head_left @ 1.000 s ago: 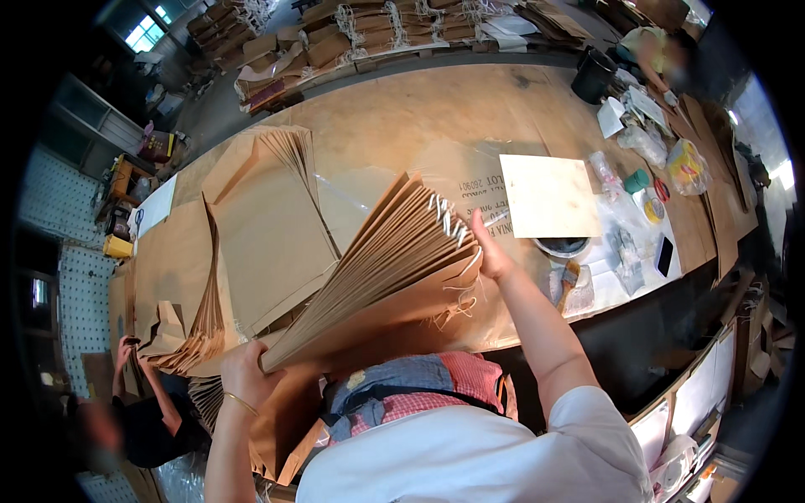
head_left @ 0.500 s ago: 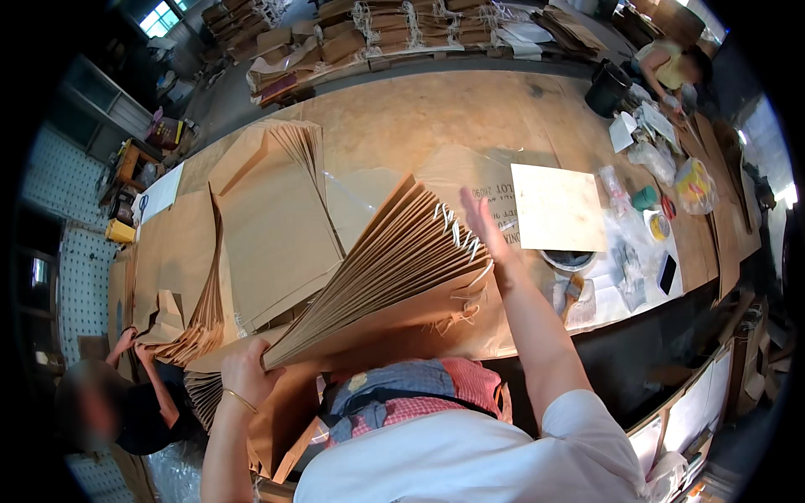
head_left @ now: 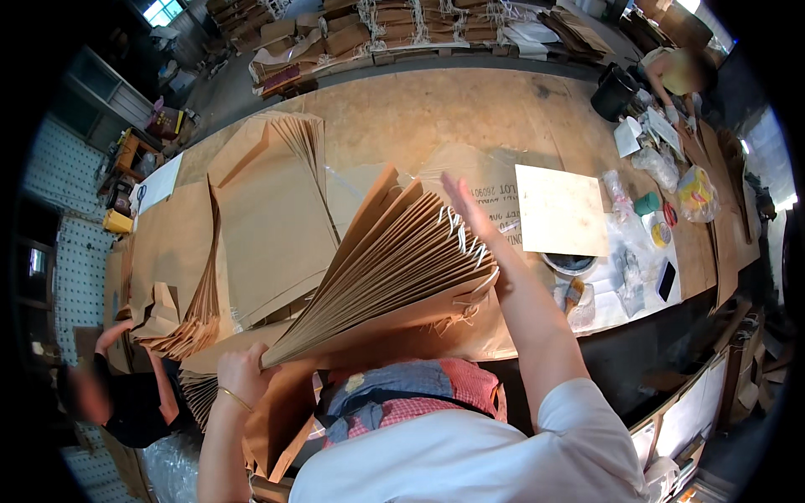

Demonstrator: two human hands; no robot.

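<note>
A thick fanned stack of brown paper bags slants across the near side of the table in front of me. My left hand is closed on the stack's lower left end, where the layers squeeze together. At the opposite end the layers spread apart, and short white strings stick out along their edges. My right hand is held with its fingers stretched out beside those strings, palm toward the fanned edges. Whether the palm touches the paper I cannot tell. Two layers at the far side stand apart from the rest.
More brown bags lie in piles to the left. A pale square board partly covers a bowl, with a brush nearby. One co-worker handles bags at left; another works at far right.
The fan has opened wider, and layers at its far side have separated. My right hand has shifted slightly left and toward me. My left hand keeps its grip.
</note>
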